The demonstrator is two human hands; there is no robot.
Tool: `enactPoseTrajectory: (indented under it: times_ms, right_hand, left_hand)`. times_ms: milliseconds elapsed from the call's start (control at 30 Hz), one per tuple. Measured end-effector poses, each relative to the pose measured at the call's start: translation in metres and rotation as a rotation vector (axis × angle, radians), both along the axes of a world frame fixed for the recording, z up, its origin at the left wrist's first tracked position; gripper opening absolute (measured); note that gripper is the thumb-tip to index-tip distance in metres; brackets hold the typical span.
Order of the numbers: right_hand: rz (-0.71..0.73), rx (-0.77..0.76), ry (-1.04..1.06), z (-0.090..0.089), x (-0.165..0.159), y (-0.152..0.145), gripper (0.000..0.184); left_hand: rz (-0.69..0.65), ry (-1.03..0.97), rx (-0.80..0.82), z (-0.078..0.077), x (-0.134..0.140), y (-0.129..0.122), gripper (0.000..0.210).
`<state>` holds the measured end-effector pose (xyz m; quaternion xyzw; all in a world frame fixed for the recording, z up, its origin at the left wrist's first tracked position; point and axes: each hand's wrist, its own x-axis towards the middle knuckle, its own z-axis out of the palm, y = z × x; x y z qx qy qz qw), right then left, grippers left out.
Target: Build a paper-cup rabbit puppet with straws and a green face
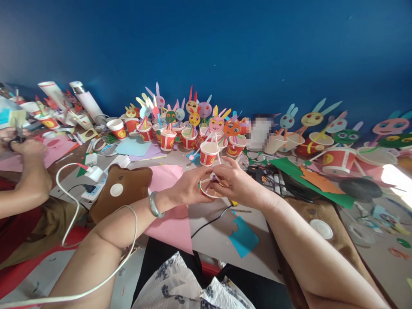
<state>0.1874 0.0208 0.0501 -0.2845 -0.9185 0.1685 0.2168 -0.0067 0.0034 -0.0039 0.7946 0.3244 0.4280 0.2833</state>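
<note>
Low over the table's front part, a paper cup (204, 185) tilts with its mouth toward me. My left hand (189, 185) wraps round its left side, fingers closed on the wall. Over the cup's right rim, my right hand (236, 182) has its thumb and fingers bent together at the mouth. A small white and purple bit (213, 176) shows by these fingertips; what they grip is mostly hidden. Just beyond stands another red and white paper cup (207, 159). A thin pale strip (218, 150) rises near my right fingers; I cannot tell which cup it belongs to.
Several cups with paper rabbit faces (216, 123) line the blue wall. Pink paper (172, 227), a blue paper scrap (244, 238), a black cable (210, 223) and a power strip (96, 189) lie around. A white cable crosses my left forearm. At left, another person's hands hold scissors (17, 139).
</note>
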Motion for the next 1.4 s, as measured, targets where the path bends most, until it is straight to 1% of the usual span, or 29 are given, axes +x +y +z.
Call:
enactPoseTrajectory:
  times_ms: [67,167,200,233,267,367,400,500,567,633,700,767,833,900,1000,1067,1133,1200,1233,1300,1367,1400]
  right_hand:
    - [-0.011,-0.037,-0.02,-0.004,0.0,0.005,0.01]
    - [-0.03,-0.099,-0.055,-0.011,-0.001,0.012,0.007]
    - [-0.04,-0.108,-0.064,-0.014,-0.002,0.014,0.007]
    - [-0.049,-0.11,-0.069,-0.016,-0.002,0.016,0.008]
    - [-0.057,-0.108,-0.069,-0.018,-0.002,0.018,0.009]
    - [-0.098,-0.104,-0.021,-0.022,-0.002,0.021,0.009]
    - [-0.116,-0.109,0.008,-0.022,-0.002,0.022,0.009]
    - [-0.153,-0.161,0.116,-0.023,-0.005,0.021,0.007]
    - [-0.165,-0.223,0.199,-0.023,-0.009,0.019,0.005]
    - [-0.196,-0.257,0.277,-0.025,-0.011,0.017,0.013]
    - [-0.256,-0.21,0.321,-0.027,-0.013,0.016,0.02]
    - [-0.315,-0.111,0.324,-0.029,-0.012,0.017,0.023]
    - [-0.341,-0.037,0.324,-0.029,-0.01,0.018,0.02]
    - [-0.346,-0.028,0.34,-0.028,-0.007,0.02,0.017]
    - [-0.378,-0.103,0.349,-0.028,-0.004,0.023,0.019]
    - [-0.391,-0.213,0.323,-0.029,-0.003,0.024,0.026]
    - [-0.364,-0.342,0.261,-0.031,-0.004,0.023,0.034]
    - [-0.315,-0.425,0.17,-0.032,-0.005,0.022,0.04]
    - [-0.294,-0.435,0.13,-0.033,-0.005,0.02,0.039]
    - [-0.265,-0.402,0.085,-0.036,-0.006,0.019,0.026]
    - [-0.251,-0.34,0.077,-0.039,-0.006,0.019,0.013]
    - [-0.247,-0.312,0.073,-0.04,-0.006,0.019,0.01]
  left_hand:
    - [-0.03,0.036,-0.068,-0.001,-0.002,0.004,0.067]
    - [-0.143,0.037,-0.213,-0.001,-0.008,0.01,0.089]
    - [-0.178,0.016,-0.262,0.0,-0.009,0.011,0.093]
    - [-0.194,-0.012,-0.3,0.001,-0.011,0.013,0.09]
    - [-0.188,-0.044,-0.324,0.003,-0.012,0.014,0.082]
    - [-0.111,-0.119,-0.324,0.006,-0.013,0.017,0.044]
    - [-0.088,-0.131,-0.312,0.007,-0.012,0.018,0.035]
    - [-0.014,-0.143,-0.291,0.007,-0.011,0.02,0.021]
    - [0.044,-0.144,-0.298,0.006,-0.01,0.02,0.019]
    - [0.079,-0.138,-0.321,0.005,-0.01,0.021,0.018]
    - [0.1,-0.125,-0.325,0.004,-0.011,0.022,0.016]
    - [0.121,-0.098,-0.305,0.001,-0.011,0.024,0.013]
    - [0.145,-0.067,-0.284,-0.001,-0.012,0.025,0.012]
    - [0.175,-0.056,-0.268,-0.002,-0.012,0.026,0.013]
    - [0.247,-0.102,-0.231,-0.003,-0.013,0.028,0.011]
    - [0.317,-0.141,-0.198,-0.004,-0.014,0.03,0.008]
    - [0.391,-0.173,-0.159,-0.005,-0.016,0.033,0.007]
    - [0.447,-0.198,-0.125,-0.006,-0.018,0.036,0.008]
    - [0.465,-0.207,-0.118,-0.006,-0.018,0.037,0.008]
    - [0.474,-0.209,-0.127,-0.006,-0.019,0.038,0.01]
    - [0.447,-0.187,-0.159,-0.004,-0.019,0.037,0.017]
    - [0.421,-0.171,-0.181,-0.002,-0.019,0.036,0.022]
